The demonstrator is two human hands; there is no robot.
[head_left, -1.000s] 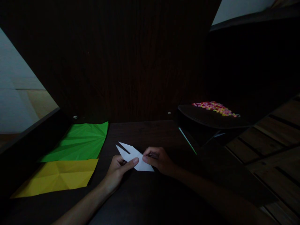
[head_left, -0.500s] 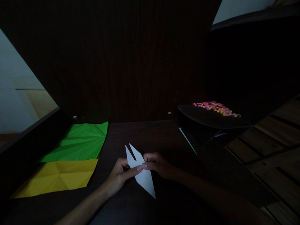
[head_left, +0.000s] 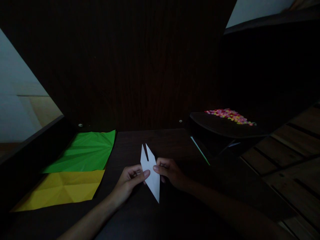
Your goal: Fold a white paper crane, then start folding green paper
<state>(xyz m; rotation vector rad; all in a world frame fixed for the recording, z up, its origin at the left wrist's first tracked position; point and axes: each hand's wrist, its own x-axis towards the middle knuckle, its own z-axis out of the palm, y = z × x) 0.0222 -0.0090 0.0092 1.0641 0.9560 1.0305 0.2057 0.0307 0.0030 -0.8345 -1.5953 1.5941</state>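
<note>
Left hand [head_left: 130, 181] and right hand [head_left: 172, 171] each pinch my folded white paper [head_left: 151, 173] at its waist, just above the dark counter [head_left: 140, 216]. I judge it light and crease-prone (two thin points up top), best gripped mid-body.

Fingers of both hands — left [head_left: 130, 180], right [head_left: 170, 171] — partly hidden behind white paper [head_left: 151, 173]; yellow sheet [head_left: 60, 188] fading into dark; beads [head_left: 230, 115] too small to tell apart.
</note>
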